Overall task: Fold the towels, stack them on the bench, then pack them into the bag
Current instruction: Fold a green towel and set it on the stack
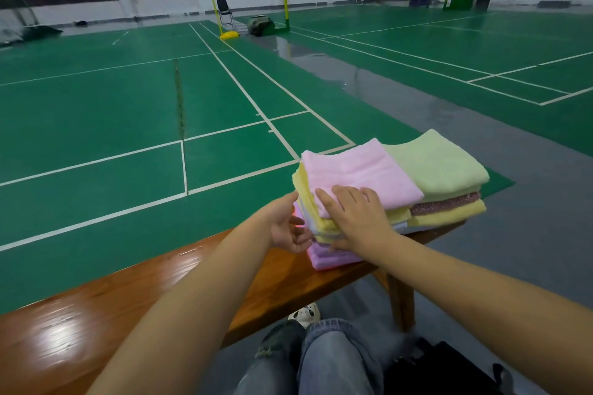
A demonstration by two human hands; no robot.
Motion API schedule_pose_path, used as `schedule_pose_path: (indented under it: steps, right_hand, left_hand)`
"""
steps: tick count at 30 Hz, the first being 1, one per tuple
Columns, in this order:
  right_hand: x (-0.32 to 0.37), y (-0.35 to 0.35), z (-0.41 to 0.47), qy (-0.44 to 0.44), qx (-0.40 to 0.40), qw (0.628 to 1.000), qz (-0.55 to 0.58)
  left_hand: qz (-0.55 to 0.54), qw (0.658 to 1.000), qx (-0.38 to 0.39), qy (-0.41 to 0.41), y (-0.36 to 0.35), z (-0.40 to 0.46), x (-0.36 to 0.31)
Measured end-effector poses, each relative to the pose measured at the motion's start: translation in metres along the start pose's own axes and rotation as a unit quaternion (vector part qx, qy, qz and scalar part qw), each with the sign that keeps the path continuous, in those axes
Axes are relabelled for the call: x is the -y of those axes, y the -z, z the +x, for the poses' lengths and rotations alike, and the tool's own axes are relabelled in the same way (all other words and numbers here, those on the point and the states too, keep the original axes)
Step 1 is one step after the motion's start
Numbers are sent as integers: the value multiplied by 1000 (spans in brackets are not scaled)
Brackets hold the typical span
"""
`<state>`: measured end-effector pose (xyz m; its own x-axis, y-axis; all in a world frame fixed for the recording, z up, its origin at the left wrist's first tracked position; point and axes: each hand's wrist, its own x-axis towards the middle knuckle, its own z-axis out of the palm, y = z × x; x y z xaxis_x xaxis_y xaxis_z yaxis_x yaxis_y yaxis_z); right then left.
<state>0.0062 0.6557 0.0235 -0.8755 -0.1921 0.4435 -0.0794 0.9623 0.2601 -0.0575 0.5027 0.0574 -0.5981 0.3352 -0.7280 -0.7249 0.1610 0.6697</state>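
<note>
Right hand (356,218) flat on pink towel (356,173), two towel stacks (449,202), one bench (96,314).

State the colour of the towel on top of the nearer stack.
Pink towel, seen in the head view.

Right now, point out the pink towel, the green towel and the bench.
pink towel (356,171), head view, middle of its top face.
green towel (439,163), head view, its top face.
bench (96,314), head view, bare wooden seat.

Left hand (288,228) fingertips hidden behind towel stack (324,228), black bag (442,369) cut off — bottom edge
</note>
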Motion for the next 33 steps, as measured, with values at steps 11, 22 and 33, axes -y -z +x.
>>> schedule_pose_path:
  steps: [11, 22, 33]
  right_hand:
    - [-6, -11, 1, -7, -109, 994, -8]
    - [-7, -15, -3, -33, -136, 990, 21]
    - [33, 23, -63, -431, 72, 349, 829]
  left_hand:
    - [-55, 996, 65, 23, -3, -2, -5]
    - [-70, 991, 113, -19, -17, 12, -11]
    - [19, 998, 66, -11, -36, 11, -28]
